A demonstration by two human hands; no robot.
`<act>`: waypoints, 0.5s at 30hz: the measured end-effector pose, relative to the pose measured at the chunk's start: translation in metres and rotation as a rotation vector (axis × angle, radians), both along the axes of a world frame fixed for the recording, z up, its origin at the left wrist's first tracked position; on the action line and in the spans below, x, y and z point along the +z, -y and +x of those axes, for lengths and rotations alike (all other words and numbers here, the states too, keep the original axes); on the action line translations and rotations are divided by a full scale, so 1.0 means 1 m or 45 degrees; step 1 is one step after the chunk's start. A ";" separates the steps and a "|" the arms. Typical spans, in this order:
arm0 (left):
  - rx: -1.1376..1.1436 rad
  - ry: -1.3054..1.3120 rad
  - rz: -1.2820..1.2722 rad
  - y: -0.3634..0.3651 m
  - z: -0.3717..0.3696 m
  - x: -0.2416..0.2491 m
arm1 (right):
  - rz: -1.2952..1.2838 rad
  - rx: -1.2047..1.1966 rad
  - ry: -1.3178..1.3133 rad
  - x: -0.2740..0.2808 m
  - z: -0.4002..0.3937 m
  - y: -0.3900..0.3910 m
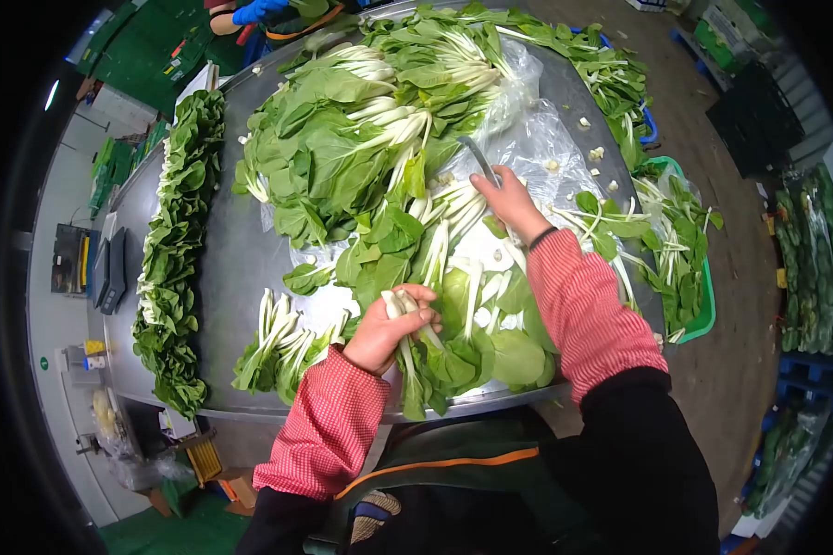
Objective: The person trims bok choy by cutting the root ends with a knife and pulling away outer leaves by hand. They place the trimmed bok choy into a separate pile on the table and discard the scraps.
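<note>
Now the bare left hand grasps a small bunch of white-stalked, green-leaved vegetables, stalks upward and leaves hanging below, near the front edge of the grey metal table; farther forward, the bare right hand is closed round a curved metal knife (blade pointing forward), beside the big heap of leafy greens

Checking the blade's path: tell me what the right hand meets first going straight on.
With the knife leading, the right hand would probably meet the big heap of leafy greens first, though depth is unclear.
</note>
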State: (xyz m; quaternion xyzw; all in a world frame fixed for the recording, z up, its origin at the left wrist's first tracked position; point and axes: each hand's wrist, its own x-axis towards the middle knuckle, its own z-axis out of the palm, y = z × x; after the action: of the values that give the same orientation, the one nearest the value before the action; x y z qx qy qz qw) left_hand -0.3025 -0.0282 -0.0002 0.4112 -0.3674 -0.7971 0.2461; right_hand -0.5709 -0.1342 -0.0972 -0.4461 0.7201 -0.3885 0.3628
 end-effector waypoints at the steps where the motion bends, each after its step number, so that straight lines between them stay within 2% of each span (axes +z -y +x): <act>1: 0.013 -0.019 -0.013 0.000 0.003 0.000 | 0.034 -0.020 -0.014 -0.001 0.003 0.007; 3: 0.060 0.001 -0.016 0.004 0.008 0.001 | 0.025 -0.009 -0.163 0.001 0.005 0.011; 4: 0.096 0.036 -0.005 0.005 0.011 0.003 | 0.051 0.075 0.029 0.001 0.000 0.012; 7: 0.144 0.132 -0.025 0.009 0.012 0.003 | 0.104 0.056 0.084 0.007 0.001 -0.002; 8: 0.137 0.143 -0.046 0.010 0.009 0.004 | -0.049 -0.010 0.025 0.000 0.001 -0.005; 11: 0.057 0.146 -0.145 0.009 -0.003 0.007 | -0.072 -0.002 -0.168 0.003 -0.008 0.004; 12: 0.019 0.200 -0.145 0.007 -0.006 0.006 | 0.049 0.066 -0.144 0.003 -0.012 0.009; 15: -0.094 0.357 -0.187 0.003 -0.011 -0.005 | 0.094 0.118 -0.163 0.000 -0.011 0.012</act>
State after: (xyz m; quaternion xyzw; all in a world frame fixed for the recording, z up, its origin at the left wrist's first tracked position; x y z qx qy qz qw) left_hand -0.3140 -0.0313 -0.0048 0.4853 -0.4704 -0.7115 0.1923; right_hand -0.5815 -0.1466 -0.0977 -0.4892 0.7341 -0.3152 0.3499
